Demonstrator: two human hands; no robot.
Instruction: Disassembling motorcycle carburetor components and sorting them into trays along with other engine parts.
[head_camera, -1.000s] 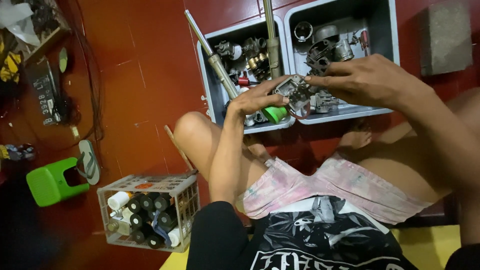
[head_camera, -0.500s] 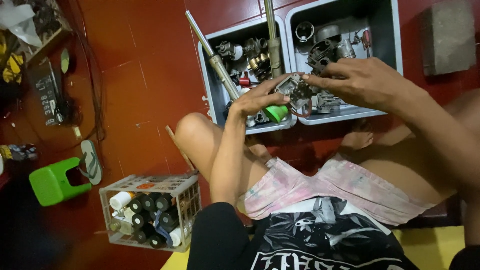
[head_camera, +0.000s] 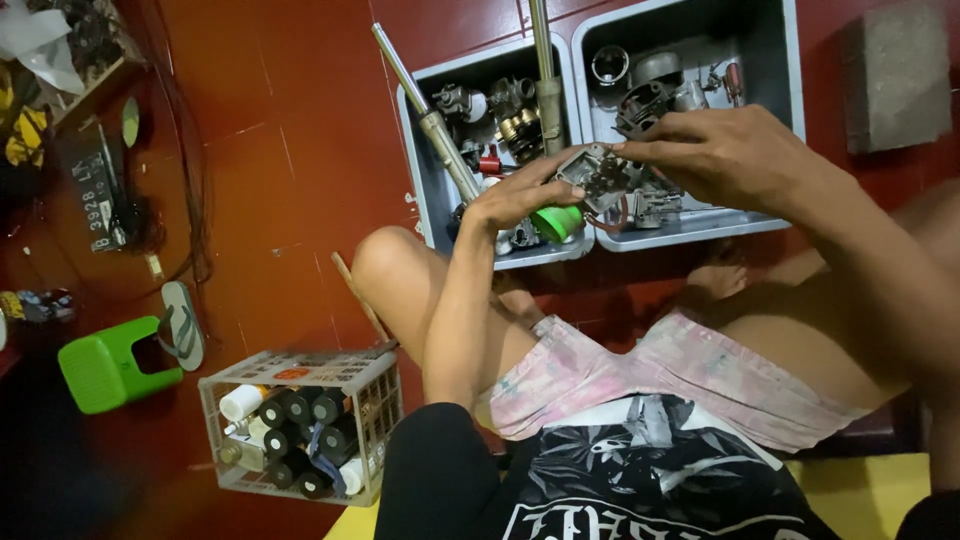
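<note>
1. The left hand (head_camera: 520, 195) and the right hand (head_camera: 725, 150) are gripping a small grey metal engine part, likely a carburettor (head_camera: 605, 180), between them; it is looking blocky, with ports and a reddish ring showing beneath it.
2. The part is hovering over the seam between two grey plastic bins, at 12 o'clock from the person's knees.
3. The left bin (head_camera: 425, 190) is holding metal shafts, brass fittings and a green cap (head_camera: 556, 222); the right bin (head_camera: 780, 100) is holding rings and cast housings.
4. Both forearms are reaching forward, fingers curling around the part.
5. At 8 o'clock, a white wire crate (head_camera: 375, 385) is holding spray cans; a green stool (head_camera: 105, 365) is sitting at 9 o'clock.
</note>
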